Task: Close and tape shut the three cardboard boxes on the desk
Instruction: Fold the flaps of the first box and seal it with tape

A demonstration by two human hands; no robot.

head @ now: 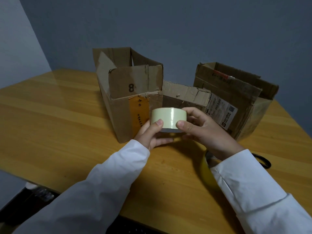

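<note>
Table: wooden, carries three open cardboard boxes.
Tall box: left, flaps up, marked 8.
Left hand: grip closed around the tape roll, thumb on its face.
Low box: middle, behind the roll.
Right hand: grip also pinching the roll.
Labelled box: right, flaps open.
Scissors: partly hidden behind the right sleeve.

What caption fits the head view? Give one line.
Both hands, left hand and right hand, grip a tape roll before three open cardboard boxes on a wooden desk.

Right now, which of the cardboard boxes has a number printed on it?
The tall left box: a black 8 is printed on its upright front flap. The low middle box and right box show none.
</note>
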